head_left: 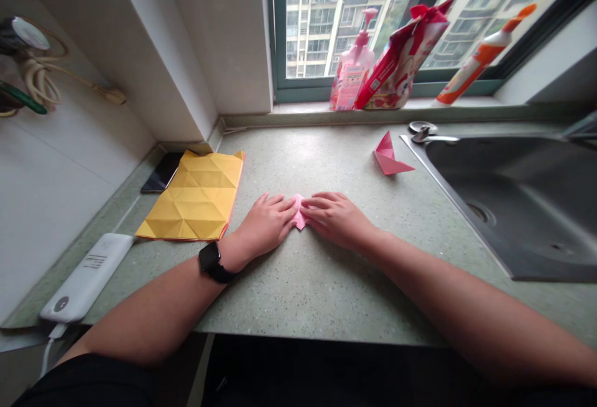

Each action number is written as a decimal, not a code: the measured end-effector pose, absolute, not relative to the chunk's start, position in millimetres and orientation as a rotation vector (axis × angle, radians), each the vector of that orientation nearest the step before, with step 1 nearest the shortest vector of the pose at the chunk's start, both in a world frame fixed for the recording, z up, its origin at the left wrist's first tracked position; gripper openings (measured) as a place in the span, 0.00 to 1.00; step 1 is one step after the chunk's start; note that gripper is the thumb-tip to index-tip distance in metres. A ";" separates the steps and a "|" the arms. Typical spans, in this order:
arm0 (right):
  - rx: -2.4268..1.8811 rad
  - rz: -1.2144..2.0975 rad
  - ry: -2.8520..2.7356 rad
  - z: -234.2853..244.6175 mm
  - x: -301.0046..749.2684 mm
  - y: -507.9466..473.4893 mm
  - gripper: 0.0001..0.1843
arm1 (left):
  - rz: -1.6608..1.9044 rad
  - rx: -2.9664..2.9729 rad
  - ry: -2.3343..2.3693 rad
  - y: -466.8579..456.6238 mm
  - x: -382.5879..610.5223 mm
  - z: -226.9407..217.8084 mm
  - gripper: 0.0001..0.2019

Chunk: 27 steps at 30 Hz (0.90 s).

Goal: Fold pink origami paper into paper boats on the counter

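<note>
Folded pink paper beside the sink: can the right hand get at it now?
Probably yes: just counter shows between the right hand and the darker pink folded paper, though that hand would first have to leave the small pink piece it touches.

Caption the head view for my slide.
Left hand and right hand on folded pink paper, creased yellow sheet to the left.

head view | from above | faces forward, down | counter [289,298] near, window [317,28] beyond
</note>
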State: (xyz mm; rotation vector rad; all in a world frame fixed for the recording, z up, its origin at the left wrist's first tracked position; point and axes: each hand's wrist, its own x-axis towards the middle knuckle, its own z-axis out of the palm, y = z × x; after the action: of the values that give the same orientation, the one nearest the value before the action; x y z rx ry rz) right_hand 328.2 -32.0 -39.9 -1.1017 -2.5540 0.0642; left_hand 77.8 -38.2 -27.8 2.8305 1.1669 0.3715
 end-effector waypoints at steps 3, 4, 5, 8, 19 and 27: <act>-1.068 0.096 -2.564 -39.5 328.5 -32.9 0.11 | 0.415 2.853 1.090 -38.1 77.5 -24.1 0.13; -1.072 0.108 -2.568 -39.2 328.5 -33.7 0.11 | 0.425 2.849 1.062 -38.3 77.3 -22.4 0.12; -1.079 0.115 -2.574 -38.7 328.6 -34.7 0.11 | 0.429 2.842 1.038 -38.6 77.0 -20.7 0.12; -1.084 0.125 -2.602 -36.5 329.6 -37.8 0.12 | 0.409 2.814 0.987 -40.2 75.4 -16.7 0.13; -1.020 0.196 -2.642 -30.0 334.9 -38.5 0.13 | 0.301 2.775 0.901 -43.4 69.3 -9.2 0.11; -0.984 0.218 -2.659 -27.7 337.0 -41.2 0.15 | 0.258 2.754 0.806 -42.8 59.6 -2.1 0.11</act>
State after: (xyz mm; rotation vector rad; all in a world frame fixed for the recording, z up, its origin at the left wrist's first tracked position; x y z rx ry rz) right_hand 337.0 -41.2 -27.7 -0.9839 -2.6587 0.2185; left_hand 59.6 -42.8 -2.1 2.7542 0.8061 0.2575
